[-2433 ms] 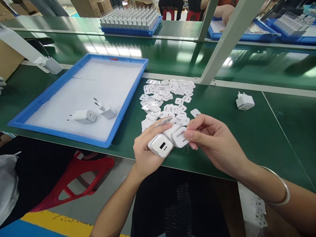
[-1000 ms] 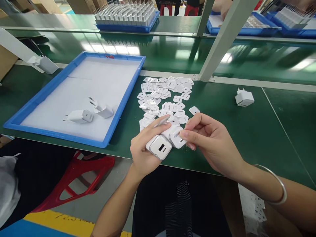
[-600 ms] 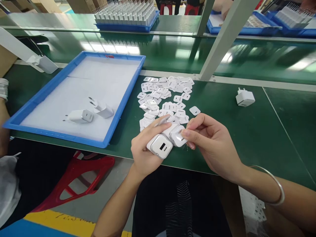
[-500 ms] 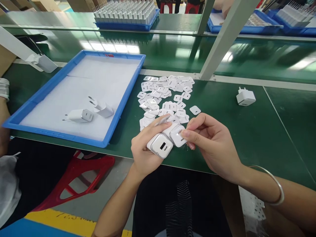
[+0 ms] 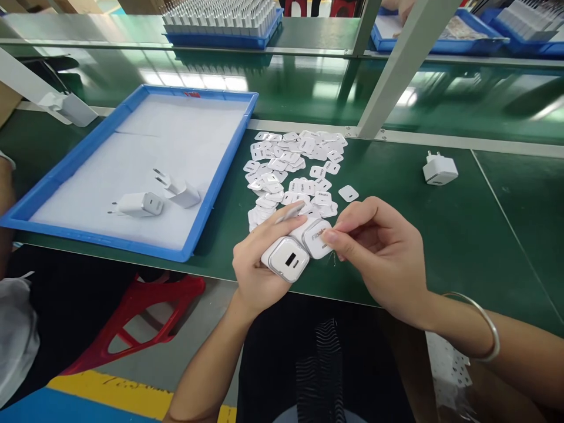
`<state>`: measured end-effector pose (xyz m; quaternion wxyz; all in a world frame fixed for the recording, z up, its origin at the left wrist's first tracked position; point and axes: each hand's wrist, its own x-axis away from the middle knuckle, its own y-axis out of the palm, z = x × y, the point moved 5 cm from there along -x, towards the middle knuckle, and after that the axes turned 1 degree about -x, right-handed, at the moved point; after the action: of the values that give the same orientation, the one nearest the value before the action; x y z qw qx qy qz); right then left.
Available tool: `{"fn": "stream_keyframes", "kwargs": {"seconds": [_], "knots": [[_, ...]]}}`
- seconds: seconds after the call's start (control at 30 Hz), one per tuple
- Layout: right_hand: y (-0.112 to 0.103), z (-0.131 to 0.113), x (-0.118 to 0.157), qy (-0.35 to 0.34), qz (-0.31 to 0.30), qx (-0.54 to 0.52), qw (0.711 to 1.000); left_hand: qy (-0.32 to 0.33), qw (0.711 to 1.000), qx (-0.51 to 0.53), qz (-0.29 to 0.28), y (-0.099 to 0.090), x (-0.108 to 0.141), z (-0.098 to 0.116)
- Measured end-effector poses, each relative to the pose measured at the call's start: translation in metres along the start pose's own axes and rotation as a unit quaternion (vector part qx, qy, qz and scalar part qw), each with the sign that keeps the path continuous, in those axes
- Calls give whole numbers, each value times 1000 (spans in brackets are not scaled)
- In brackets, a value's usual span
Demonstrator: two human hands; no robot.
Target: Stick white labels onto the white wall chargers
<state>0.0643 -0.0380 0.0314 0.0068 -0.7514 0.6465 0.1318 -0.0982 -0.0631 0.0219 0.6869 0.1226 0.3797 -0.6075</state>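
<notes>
My left hand [image 5: 259, 273] is closed around two white phone chargers held side by side. The nearer charger [image 5: 288, 259] shows a dark wide port and a narrow slot on its end. The other charger [image 5: 315, 236] has a plate with grey lettering on its end. A thin white piece [image 5: 291, 211] sticks up by my left fingertips. My right hand [image 5: 374, 252] pinches thumb to finger at the lettered end's right edge; what is in the pinch is hidden. A fine thread-like strand hangs below it. Beyond my hands lies a pile of small white faceplates [image 5: 293, 158].
A blue tray [image 5: 187, 255] at left holds two white chargers [image 5: 147, 204]. Another charger [image 5: 440, 170] stands at right. A metal post [image 5: 396, 76] rises behind the bench. A filled tray [image 5: 220, 41] sits on the back shelf. A red stool [image 5: 176, 302] is below, beside another person.
My right thumb has slid slightly toward the end plate's right edge, so more of the lettering shows. My left hand keeps its hold. The whole view has shifted a little.
</notes>
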Motion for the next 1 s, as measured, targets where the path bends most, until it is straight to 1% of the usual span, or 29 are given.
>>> {"fn": "stream_keyframes", "kwargs": {"seconds": [0.1, 0.2, 0.33, 0.47, 0.57, 0.67, 0.73, 0.8, 0.87, 0.9, 1.0], "knots": [[0, -3, 0, -59, -4, 43, 997, 1, 1000, 9, -3, 0, 0, 0], [0, -4, 1, -99, -12, 80, 992, -3, 1000, 12, -5, 1, 0, -1], [1, -3, 1, -128, -27, 98, 987, -12, 1000, 7, -3, 1, 0, -1], [1, -5, -1, -136, -41, 106, 984, -21, 1000, 8, 1, 0, 0, -2], [0, -2, -5, -106, -48, 112, 987, -42, 999, 29, -7, 1, 0, -3], [-2, 8, -9, -35, -69, 87, 993, -81, 995, 55, -14, 0, -1, -5], [0, 15, -8, 0, -109, 53, 993, -107, 991, 75, -20, 0, -1, -6], [4, 18, -6, 14, -159, 10, 987, -122, 987, 98, -28, 1, -2, -6], [8, 19, -3, 23, -196, -28, 980, -124, 985, 115, -33, 1, -2, -5], [9, 18, -2, 28, -202, -31, 979, -120, 985, 119, -36, 1, -2, -4], [9, 15, -3, 57, -182, 13, 981, -91, 989, 109, -48, 2, -2, -2]]}}
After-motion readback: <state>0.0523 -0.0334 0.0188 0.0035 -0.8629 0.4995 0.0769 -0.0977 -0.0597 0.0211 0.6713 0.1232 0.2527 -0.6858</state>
